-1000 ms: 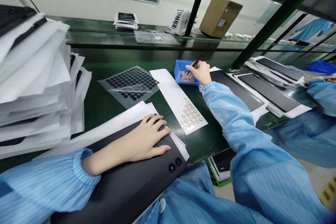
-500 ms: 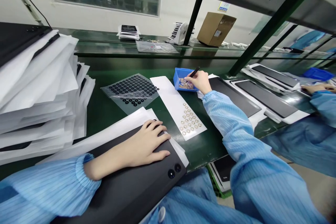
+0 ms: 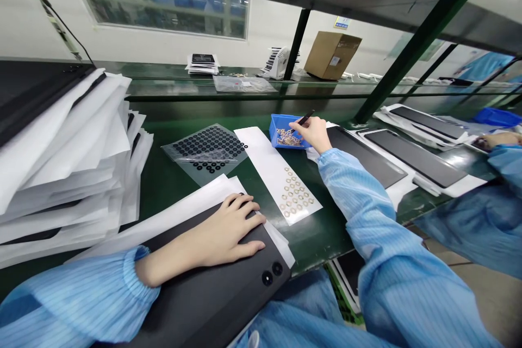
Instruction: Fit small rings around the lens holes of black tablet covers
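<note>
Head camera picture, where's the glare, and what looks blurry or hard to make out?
In the head view, pale glints streak the clear plastic sheet of black rings; in the head view, the tan rings heaped in the rectangular blue plastic bin run together; in the head view, the co-worker's blue-sleeved hand at the right edge looks soft.

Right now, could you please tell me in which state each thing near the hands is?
Tablet: lying back up, under left hand
Black tool: held slanted in right hand
Blue box: open, loose rings inside
White strip: flat, partly covered with rings
Clear sheet: partly filled with black rings
Paper pile: uneven
</note>
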Demonstrator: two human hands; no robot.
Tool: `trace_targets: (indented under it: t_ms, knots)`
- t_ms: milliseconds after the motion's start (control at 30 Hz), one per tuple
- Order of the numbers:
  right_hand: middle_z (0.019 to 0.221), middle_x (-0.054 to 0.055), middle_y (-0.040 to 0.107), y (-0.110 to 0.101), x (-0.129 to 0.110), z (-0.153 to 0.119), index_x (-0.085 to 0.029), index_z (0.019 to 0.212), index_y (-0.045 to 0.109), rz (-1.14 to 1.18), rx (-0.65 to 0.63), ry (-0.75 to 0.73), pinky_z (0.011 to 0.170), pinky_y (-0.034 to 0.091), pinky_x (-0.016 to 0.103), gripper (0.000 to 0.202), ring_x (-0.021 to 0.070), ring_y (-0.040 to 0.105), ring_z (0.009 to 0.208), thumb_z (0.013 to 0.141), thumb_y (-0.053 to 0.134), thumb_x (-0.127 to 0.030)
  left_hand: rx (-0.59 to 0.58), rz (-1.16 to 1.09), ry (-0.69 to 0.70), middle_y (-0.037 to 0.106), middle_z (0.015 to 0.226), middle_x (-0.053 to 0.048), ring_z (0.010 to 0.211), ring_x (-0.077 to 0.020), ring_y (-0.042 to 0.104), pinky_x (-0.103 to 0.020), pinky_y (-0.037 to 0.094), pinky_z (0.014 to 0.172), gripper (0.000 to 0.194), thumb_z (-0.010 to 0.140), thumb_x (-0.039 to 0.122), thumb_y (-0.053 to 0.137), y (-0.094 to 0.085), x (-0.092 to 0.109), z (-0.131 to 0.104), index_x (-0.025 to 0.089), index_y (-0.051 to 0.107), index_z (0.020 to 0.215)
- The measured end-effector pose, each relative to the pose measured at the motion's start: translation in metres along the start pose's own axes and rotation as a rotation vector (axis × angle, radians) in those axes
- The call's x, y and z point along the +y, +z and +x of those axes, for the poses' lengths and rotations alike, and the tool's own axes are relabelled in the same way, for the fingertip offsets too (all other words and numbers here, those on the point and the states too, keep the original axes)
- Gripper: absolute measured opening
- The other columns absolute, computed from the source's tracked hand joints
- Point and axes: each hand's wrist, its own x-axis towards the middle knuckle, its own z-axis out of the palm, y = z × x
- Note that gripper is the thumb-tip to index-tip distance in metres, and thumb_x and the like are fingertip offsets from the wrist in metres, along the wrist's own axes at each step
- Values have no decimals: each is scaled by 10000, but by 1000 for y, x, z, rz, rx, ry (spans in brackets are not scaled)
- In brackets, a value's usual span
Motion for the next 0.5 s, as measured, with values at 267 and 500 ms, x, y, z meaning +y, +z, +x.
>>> trace_targets:
  t_ms: [267,500]
  knots:
    - [651,115,668,-1,-3,-4,-144,725,696,6,64,-22,737,517,411,277,280,638,696,769,702,-418,-1,-8,-7,578,1250,-149,1243,-346,447,-522,351,1028,343,944,423,492,-2,2,1,177,586,1164]
    - [567,74,618,-14,-4,-8,-143,712,691,36,91,17,678,508,391,292,259,613,635,769,689,-430,3,-3,-8,577,1248,-140,1241,-341,444,-522,341,1035,330,943,420,492,-2,1,1,185,585,1156]
